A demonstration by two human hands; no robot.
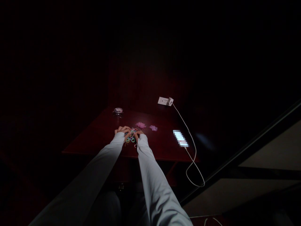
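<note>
A small heap of colourful elastic hair ties (pixel 130 138), with green, yellow, pink and blue loops, lies near the front edge of the dark red table (pixel 101 141). My left hand (pixel 122 129) reaches over the left side of the heap, its fingers bent and somewhat apart, the fingertips touching the loops. On the opposite side, my right hand (pixel 139 134) has its fingers drawn together at the heap; what lies between them is too small to make out. Just beyond the hands sit a pile of pink hair ties (pixel 141 125) and a smaller pile of purple ones (pixel 153 128).
At the table's back left stands a round clear container with a lid (pixel 118 111). A lit phone (pixel 181 138) lies to the right. Its white cable (pixel 194 147) loops past the table edge up to a charger (pixel 170 101) in the wall socket (pixel 162 100). The surroundings are very dark.
</note>
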